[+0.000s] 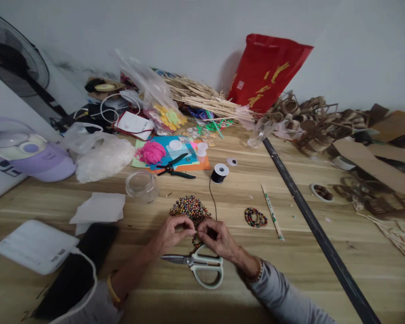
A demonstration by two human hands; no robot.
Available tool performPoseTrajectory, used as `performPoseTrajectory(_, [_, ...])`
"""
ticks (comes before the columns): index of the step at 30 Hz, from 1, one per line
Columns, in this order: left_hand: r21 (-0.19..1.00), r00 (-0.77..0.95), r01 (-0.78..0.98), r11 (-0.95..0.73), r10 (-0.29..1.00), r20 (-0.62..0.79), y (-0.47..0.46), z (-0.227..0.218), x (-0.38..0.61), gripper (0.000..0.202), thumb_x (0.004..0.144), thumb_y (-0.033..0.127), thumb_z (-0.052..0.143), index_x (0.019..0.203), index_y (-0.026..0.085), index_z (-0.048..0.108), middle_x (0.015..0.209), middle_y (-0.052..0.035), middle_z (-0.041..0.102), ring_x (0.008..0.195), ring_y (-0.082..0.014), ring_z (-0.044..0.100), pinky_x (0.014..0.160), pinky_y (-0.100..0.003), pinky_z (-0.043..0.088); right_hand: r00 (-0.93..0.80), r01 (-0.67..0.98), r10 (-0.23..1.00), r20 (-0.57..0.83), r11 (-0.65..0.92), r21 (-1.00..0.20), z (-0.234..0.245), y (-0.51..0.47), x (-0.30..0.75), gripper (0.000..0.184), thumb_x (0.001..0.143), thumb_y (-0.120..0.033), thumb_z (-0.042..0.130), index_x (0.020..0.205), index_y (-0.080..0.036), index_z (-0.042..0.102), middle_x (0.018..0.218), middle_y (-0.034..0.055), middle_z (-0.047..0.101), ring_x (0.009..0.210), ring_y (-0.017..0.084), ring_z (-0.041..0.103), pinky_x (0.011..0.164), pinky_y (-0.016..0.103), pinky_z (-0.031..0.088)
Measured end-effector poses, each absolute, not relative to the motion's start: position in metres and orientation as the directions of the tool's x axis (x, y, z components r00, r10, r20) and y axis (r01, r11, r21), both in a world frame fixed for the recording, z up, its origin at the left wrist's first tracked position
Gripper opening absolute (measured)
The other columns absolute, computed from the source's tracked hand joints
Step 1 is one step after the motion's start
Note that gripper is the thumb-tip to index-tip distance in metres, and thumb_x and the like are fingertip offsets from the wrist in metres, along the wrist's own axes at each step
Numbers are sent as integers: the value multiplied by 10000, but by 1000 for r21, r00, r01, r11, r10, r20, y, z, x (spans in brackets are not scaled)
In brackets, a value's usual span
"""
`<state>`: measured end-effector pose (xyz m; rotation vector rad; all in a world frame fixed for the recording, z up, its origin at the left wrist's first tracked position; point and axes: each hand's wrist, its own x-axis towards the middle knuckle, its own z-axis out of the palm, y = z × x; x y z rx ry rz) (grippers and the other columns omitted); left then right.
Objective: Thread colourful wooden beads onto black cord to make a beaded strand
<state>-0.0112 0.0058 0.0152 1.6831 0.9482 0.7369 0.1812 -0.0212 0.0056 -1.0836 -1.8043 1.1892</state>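
Both hands meet fingertip to fingertip in front of a pile of small multicoloured beads (188,208). My left hand (172,233) is closed in a pinch; whatever sits between its fingertips is too small to tell. With thumb and forefinger together, my right hand (219,236) pinches the black cord (213,198), which runs down from a spool (220,173) and passes behind this hand. A short string of beads (197,242) shows just below the fingertips. Under the hands lie scissors (205,265) with pale handles, their blades pointing left.
A finished-looking bead bracelet (255,217) and a thin patterned stick (272,211) lie to the right. Beyond the pile are a clear jar (141,185), black-handled pliers (175,168) and pink yarn (150,152). A white device (37,246) with a cable lies at left.
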Motion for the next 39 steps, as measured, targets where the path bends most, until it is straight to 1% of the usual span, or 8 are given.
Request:
performPoseTrajectory(7, [947,482,238,-217,873,79,5,13,-11,183,751,303,631,666,141,633,667,-24,630,651,-148,558,652,-246,424,-420,194,898,130,229,-954,0,-22,180,197,836,-315,597,933,-144,595,650,-9,543,571,98,486,523,200,392])
performPoseTrajectory(12, [947,478,220,-235,872,105,5,10,-11,200,756,318,638,667,138,636,668,-31,630,653,-150,560,651,-251,429,-431,242,877,212,339,-909,5,-20,181,184,867,-308,550,794,-152,615,712,38,593,657,136,537,611,246,433])
performPoseTrajectory(17, [949,472,195,-247,872,130,4,13,-11,210,769,319,634,675,132,634,678,-36,626,668,-153,561,660,-253,429,-403,218,865,298,407,-887,8,-19,180,144,831,-302,595,792,-165,613,909,87,588,790,164,553,694,274,451])
performPoseTrajectory(21, [945,474,189,-266,868,149,3,14,-10,229,776,343,636,676,137,636,675,-33,627,668,-154,562,659,-254,430,-395,225,894,213,319,-921,5,-22,178,155,804,-303,630,866,-164,602,720,19,581,589,113,496,540,215,399])
performPoseTrajectory(24, [939,470,189,-286,866,169,3,13,-9,247,784,354,628,670,134,635,674,-37,625,666,-153,564,656,-253,432,-361,233,919,158,253,-939,1,-24,177,201,826,-351,600,800,-152,600,618,-8,546,519,96,450,499,203,362])
performPoseTrajectory(30, [919,438,235,-315,879,189,2,13,-8,213,777,321,630,660,143,631,671,-36,634,673,-158,575,664,-256,440,-308,220,942,132,206,-954,0,-24,176,273,831,-403,584,745,-144,597,608,0,554,523,94,465,503,202,374])
performPoseTrajectory(36, [932,408,222,-286,895,177,1,11,-9,168,766,271,625,658,144,637,669,-44,667,659,-156,609,655,-249,472,-313,277,939,145,237,-931,0,-23,175,253,835,-376,582,751,-139,617,616,16,594,521,96,482,503,204,384])
performPoseTrajectory(39, [934,389,220,-281,903,180,2,9,-8,159,742,261,635,633,146,634,641,-37,671,621,-148,610,618,-235,477,-310,296,929,201,296,-908,2,-23,175,254,843,-376,579,750,-145,628,637,24,596,548,106,498,520,211,395])
